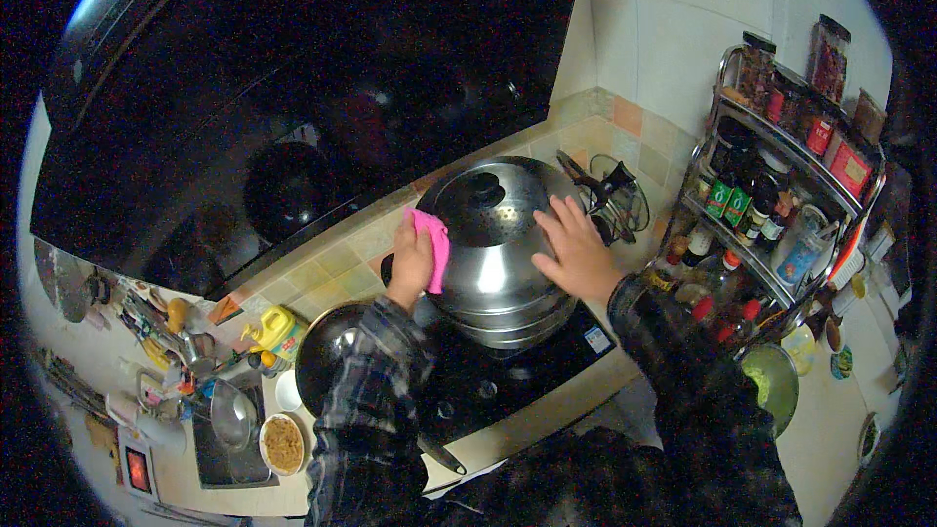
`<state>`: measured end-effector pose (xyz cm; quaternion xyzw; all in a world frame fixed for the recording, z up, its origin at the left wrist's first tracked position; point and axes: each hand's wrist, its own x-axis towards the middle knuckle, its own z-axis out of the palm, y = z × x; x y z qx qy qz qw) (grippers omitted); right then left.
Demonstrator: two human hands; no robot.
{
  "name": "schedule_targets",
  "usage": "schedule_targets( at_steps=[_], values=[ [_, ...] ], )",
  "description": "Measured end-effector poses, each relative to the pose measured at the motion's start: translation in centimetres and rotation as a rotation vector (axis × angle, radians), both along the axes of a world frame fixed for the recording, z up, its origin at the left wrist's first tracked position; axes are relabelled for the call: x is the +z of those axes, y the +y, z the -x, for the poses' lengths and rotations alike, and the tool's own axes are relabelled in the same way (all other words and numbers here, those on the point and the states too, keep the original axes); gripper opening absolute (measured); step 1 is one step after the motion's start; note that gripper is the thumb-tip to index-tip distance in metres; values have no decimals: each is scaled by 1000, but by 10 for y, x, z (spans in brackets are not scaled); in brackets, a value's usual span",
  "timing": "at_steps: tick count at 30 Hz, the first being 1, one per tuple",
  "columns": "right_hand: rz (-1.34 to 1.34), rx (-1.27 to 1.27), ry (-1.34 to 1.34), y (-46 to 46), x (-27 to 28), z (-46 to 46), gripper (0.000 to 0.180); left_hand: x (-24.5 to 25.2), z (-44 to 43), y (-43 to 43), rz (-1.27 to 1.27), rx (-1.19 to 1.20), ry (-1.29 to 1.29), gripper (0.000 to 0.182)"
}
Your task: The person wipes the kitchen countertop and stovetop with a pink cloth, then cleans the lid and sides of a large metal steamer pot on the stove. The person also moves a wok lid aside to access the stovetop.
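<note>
A large stainless steel steamer pot (505, 315) stands on the black gas stove (468, 388), covered by a domed metal lid (468, 256) with a black knob (481, 190) on top. Small holes dot the lid near the knob. My left hand (411, 260) grips a pink cloth (436, 245) at the left side of the lid. On the opposite side my right hand (575, 249) has its fingers spread and holds nothing. Whether its fingertips touch the metal I cannot tell.
A black range hood (307, 124) overhangs the stove. To the left are a wok (329, 351), a bowl of brown food (282, 445) and a sink (238, 479). At right stand a spice rack (776, 249) and a green-filled bowl (782, 388). Pan lids (622, 197) lean behind the pot.
</note>
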<state>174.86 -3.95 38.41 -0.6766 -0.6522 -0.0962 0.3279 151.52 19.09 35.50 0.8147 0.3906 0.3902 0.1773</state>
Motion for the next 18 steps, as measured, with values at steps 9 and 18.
schedule_targets(
  at_steps=[9,18],
  values=[
    [437,-111,97,29,50,-27,55,12,-9,-164,-348,-45,247,68],
    [197,-332,-13,19,30,68,75,24,2,-89,-231,-30,289,59]
  ],
)
